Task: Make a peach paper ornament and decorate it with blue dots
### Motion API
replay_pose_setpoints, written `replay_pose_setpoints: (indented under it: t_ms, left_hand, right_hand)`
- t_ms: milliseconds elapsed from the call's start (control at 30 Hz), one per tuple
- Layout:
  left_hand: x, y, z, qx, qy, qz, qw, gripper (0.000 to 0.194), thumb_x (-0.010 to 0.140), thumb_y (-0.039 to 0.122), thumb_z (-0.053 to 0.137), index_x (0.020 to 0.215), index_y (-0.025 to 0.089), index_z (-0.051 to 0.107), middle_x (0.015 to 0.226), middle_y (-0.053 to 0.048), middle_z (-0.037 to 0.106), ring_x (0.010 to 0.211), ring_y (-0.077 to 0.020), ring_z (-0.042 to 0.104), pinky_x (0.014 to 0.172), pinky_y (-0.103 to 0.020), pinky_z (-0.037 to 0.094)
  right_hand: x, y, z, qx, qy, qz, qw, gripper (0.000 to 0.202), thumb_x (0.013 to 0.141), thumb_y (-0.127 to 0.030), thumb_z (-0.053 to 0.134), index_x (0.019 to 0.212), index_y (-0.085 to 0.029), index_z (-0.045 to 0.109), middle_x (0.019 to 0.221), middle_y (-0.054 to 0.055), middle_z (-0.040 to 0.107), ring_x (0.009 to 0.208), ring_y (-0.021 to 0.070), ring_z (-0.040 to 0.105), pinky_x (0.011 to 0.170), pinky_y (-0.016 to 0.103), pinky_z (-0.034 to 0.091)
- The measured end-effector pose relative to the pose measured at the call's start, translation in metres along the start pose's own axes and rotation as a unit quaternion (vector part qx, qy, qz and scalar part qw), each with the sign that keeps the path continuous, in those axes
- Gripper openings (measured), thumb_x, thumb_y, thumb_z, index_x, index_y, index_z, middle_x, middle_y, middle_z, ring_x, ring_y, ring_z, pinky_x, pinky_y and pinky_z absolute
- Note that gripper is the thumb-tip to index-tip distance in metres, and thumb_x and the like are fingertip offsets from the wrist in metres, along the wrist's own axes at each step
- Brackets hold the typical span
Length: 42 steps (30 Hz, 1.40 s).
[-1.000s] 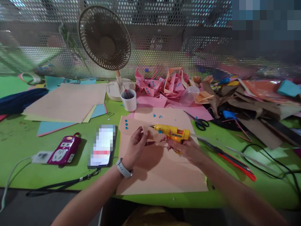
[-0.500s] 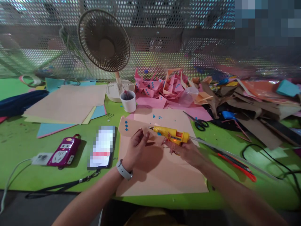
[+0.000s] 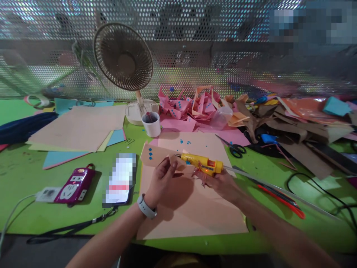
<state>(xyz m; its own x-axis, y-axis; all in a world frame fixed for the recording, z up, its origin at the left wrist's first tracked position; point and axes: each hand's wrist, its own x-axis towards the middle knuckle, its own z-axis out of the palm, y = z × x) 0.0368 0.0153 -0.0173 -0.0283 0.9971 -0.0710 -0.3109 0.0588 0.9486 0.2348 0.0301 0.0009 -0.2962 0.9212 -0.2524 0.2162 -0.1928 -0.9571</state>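
Observation:
My right hand [image 3: 219, 182] is wrapped round a yellow glue gun [image 3: 200, 162], whose nozzle points left. A clear glue stick [image 3: 245, 173] trails out of its back end. My left hand [image 3: 163, 176] is closed, thumb against fingers, pinching a piece of peach paper [image 3: 145, 156] just at the nozzle tip. Small blue diamonds [image 3: 150, 153] show in a row on that paper's left end. Whether the nozzle touches the paper, I cannot tell. Beneath both hands lies a large peach sheet [image 3: 192, 219], with loose blue bits [image 3: 182, 141] on its far part.
Scissors [image 3: 237, 150] and a red-handled cutter [image 3: 281, 201] lie to the right. A phone [image 3: 119, 178] and a purple power strip [image 3: 74, 186] are on the left. Behind stand a fan [image 3: 124, 56], a white cup [image 3: 152, 126] and pink folded paper pieces [image 3: 175, 108]. Brown scraps [image 3: 304, 152] pile up right.
The view has tilted up slightly, so the table sits lower in the picture. Both hands keep nearly the same pose, the glue gun nozzle still by the left fingertips.

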Motion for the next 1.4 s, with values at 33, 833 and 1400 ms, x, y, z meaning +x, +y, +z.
replay_pose_setpoints:
  t_ms: [33, 833, 1400]
  left_hand:
    - [0.0, 0.0, 0.0, 0.0, 0.001, 0.0, 1.0, 0.032, 0.078, 0.047, 0.072, 0.093, 0.019, 0.067, 0.095, -0.004, 0.06, 0.086, -0.0192, 0.065, 0.07, -0.033, 0.063]
    - [0.002, -0.007, -0.003, 0.037, -0.001, 0.027, 0.999, 0.03, 0.081, 0.045, 0.07, 0.087, 0.016, 0.065, 0.088, -0.002, 0.057, 0.08, -0.0152, 0.064, 0.072, -0.033, 0.064]
    - [0.002, -0.008, -0.003, 0.05, -0.005, 0.036, 0.998, 0.03, 0.083, 0.045, 0.068, 0.088, 0.016, 0.065, 0.089, -0.002, 0.056, 0.08, -0.0159, 0.065, 0.072, -0.033, 0.064]
  right_hand:
    - [0.0, -0.001, 0.0, -0.003, 0.001, 0.001, 1.0, 0.024, 0.075, -0.042, 0.075, 0.085, -0.022, 0.07, 0.079, 0.001, 0.07, 0.063, 0.0135, 0.055, 0.056, 0.026, 0.045]
    - [-0.003, -0.009, 0.003, -0.053, 0.01, -0.038, 0.998, 0.035, 0.077, -0.053, 0.067, 0.087, -0.019, 0.069, 0.07, 0.002, 0.062, 0.06, 0.0136, 0.051, 0.051, 0.025, 0.045]
    - [-0.007, -0.014, 0.003, -0.117, 0.012, -0.058, 0.991, 0.04, 0.082, -0.054, 0.061, 0.098, -0.019, 0.069, 0.07, 0.001, 0.063, 0.06, 0.015, 0.055, 0.052, 0.026, 0.045]
